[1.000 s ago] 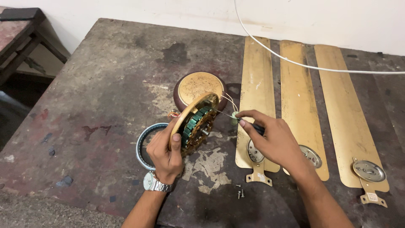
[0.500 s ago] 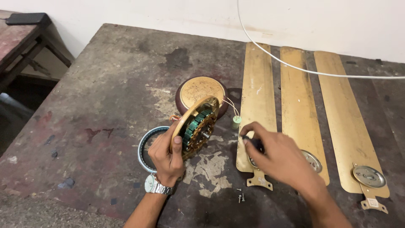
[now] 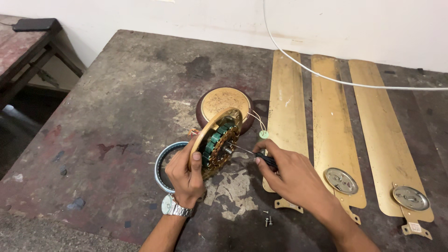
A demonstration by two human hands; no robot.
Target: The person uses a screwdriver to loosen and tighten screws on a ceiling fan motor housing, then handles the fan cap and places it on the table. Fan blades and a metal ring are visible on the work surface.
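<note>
Gold-coloured fan motor (image 3: 216, 143) – green windings exposed – stands on edge on the worn table (image 3: 116, 107), clamped in your left hand (image 3: 185, 175), thumb on its rim. Your right hand (image 3: 289, 175) pinches a black-handled screwdriver (image 3: 252, 154), tip at the motor's hub. Behind the motor lies a round cover (image 3: 224, 100); a metal ring (image 3: 163, 165) rests beside your left hand. Three gold blades (image 3: 333, 130) lie to the right, loose screws (image 3: 267, 220) near your wrist.

Left hand (image 3: 185, 175) grips the gold fan motor (image 3: 215, 142) tilted on edge, green stator windings facing the right hand (image 3: 291, 175). Right hand holds a black-handled screwdriver (image 3: 254, 155), tip at the motor's centre shaft. Three gold fan blades (image 3: 333, 135) lie side by side just right, loose screws (image 3: 267, 220) near the wrist.
</note>
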